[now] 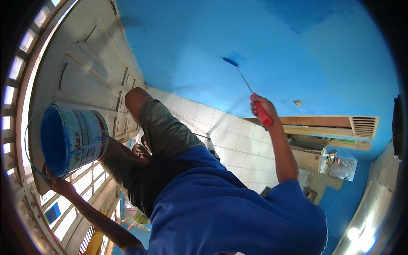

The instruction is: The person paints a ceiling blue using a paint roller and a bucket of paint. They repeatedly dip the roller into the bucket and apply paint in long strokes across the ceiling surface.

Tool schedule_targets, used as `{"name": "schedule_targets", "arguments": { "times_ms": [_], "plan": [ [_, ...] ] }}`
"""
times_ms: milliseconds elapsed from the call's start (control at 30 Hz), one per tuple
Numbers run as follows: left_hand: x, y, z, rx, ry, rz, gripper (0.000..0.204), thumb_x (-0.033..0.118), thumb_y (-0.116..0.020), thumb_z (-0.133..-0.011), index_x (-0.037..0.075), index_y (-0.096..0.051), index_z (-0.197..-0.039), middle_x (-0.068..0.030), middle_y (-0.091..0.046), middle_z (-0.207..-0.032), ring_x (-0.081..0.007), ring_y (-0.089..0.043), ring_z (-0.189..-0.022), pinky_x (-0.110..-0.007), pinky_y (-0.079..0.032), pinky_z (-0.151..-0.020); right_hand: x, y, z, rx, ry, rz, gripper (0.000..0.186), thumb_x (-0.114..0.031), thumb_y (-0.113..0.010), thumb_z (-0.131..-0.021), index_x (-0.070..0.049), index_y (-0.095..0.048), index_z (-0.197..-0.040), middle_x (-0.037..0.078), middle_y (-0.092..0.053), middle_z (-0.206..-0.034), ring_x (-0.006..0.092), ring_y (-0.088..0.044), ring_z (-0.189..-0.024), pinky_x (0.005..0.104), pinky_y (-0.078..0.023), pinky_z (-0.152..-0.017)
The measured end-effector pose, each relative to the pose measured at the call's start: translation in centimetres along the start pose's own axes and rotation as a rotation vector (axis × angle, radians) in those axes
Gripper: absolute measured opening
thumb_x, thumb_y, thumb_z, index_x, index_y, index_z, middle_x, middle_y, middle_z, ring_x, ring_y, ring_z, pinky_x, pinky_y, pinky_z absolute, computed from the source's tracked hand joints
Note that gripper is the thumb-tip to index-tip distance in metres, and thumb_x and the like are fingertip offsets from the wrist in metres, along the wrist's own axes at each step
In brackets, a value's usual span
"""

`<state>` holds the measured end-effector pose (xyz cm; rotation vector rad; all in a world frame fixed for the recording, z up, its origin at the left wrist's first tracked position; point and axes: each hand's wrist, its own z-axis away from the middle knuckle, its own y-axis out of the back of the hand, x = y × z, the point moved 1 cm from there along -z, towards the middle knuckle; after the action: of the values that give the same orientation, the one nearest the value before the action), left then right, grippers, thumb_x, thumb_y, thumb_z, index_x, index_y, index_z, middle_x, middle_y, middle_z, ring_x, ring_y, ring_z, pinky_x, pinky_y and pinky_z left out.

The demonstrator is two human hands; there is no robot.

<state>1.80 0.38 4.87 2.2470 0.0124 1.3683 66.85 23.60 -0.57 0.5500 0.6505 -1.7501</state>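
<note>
My right hand (263, 104) grips the red handle (264, 115) of a paint roller, whose thin metal rod runs up to a small blue roller head (230, 61) on the blue painted wall (191, 38), beside a darker patch of blue. At the left, my left hand (55, 180) holds a white bucket (87, 136) low by its handle and rim. The bucket is tilted toward the left of the picture and coated inside with blue paint.
A white panelled door (89, 59) and barred openings (17, 68) line the left. My bent legs lie across the middle, above white tiles (227, 144). At the right are a wooden frame with a vent (363, 127), a metal fixture (340, 165) and bright lights (361, 236).
</note>
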Motion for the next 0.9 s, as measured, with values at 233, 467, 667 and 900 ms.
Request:
{"name": "schedule_targets", "arguments": {
  "times_ms": [233, 467, 667, 900],
  "plan": [
    [-0.4, -0.2, 0.8, -0.006, -0.018, 0.180, 0.033, 0.026, -0.048, -0.089, -0.001, -0.058, -0.106, -0.0096, -0.054, -0.110, -0.0184, -0.054, -0.098, -0.032, -0.042, -0.085, 3.8, -7.2, -5.2, -0.104, -0.158, -0.014, 0.012, -0.011, -0.058, -0.079, -0.007, -0.047, -0.081, 0.003, -0.049, -0.063, 0.0100, -0.048, -0.049, 0.0230, -0.042, -0.041],
    [0.8, -0.2, 0.7, -0.011, -0.018, 0.131, 0.029, 0.017, -0.041, -0.090, -0.001, -0.057, -0.104, -0.0069, -0.052, -0.112, -0.0169, -0.054, -0.098, -0.031, -0.043, -0.086, 2.2, -17.9, -5.8, -0.354, -0.163, -0.041, 0.012, -0.012, -0.055, -0.081, -0.003, -0.047, -0.081, 0.006, -0.049, -0.063, 0.0137, -0.048, -0.050, 0.0250, -0.041, -0.042],
    [0.7, 0.0, 0.8, -0.008, 0.039, 0.137, 0.027, 0.016, -0.041, -0.090, 0.000, -0.055, -0.107, -0.0065, -0.053, -0.111, -0.0164, -0.054, -0.098, -0.031, -0.042, -0.086, -2.2, -26.9, -7.7, -0.454, -0.192, -0.105, 0.013, -0.012, -0.055, -0.080, -0.001, -0.048, -0.078, 0.008, -0.049, -0.064, 0.0179, -0.050, -0.055, 0.0295, -0.043, -0.046],
    [0.2, 0.1, 0.8, -0.009, 0.061, 0.248, 0.027, 0.012, -0.042, -0.089, 0.001, -0.054, -0.111, -0.0089, -0.057, -0.107, -0.0164, -0.057, -0.095, -0.031, -0.045, -0.085, -8.1, -36.5, -10.9, -0.706, -0.190, -0.164, 0.010, -0.011, -0.051, -0.081, -0.003, -0.047, -0.075, 0.011, -0.049, -0.064, 0.0232, -0.051, -0.054, 0.0314, -0.045, -0.047]
  ]
}}
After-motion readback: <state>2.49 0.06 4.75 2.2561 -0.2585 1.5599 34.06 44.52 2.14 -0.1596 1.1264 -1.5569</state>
